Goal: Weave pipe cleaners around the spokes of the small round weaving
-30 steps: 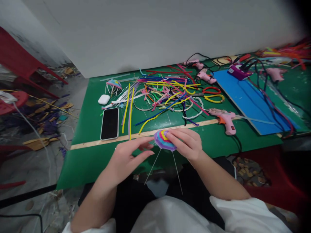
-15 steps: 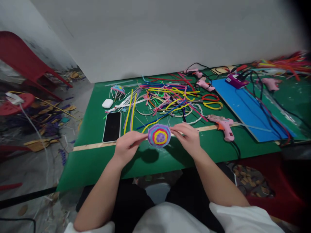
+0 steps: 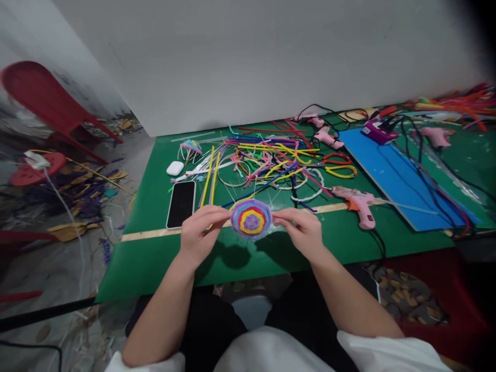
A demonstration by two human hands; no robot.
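Note:
Between my two hands, above the front of the green table (image 3: 155, 268), is a round disc wound from pipe cleaners (image 3: 251, 221) in rings of purple, yellow, red and blue. Thin wire spokes stick out past its rim. My left hand (image 3: 199, 232) pinches it at the left edge, thumb and fingers together. On the opposite edge my right hand (image 3: 304, 230) pinches it too, its fingertips close to the rim. The disc's face is tilted up toward me, and its underside is hidden. Loose pipe cleaners (image 3: 281, 150) lie in a tangle just behind it.
Left of the tangle are a phone (image 3: 182, 205), a white case (image 3: 175, 168) and a small umbrella-shaped piece (image 3: 190, 147). On the right lie scissors (image 3: 341, 171), a pink glue gun (image 3: 362, 206) with its cable, a blue board (image 3: 387, 178) and a purple power socket (image 3: 377, 133).
The disc has turned to face me more fully and sits slightly further left. Both hands keep their pinch on its edges. The whole view has shifted a little.

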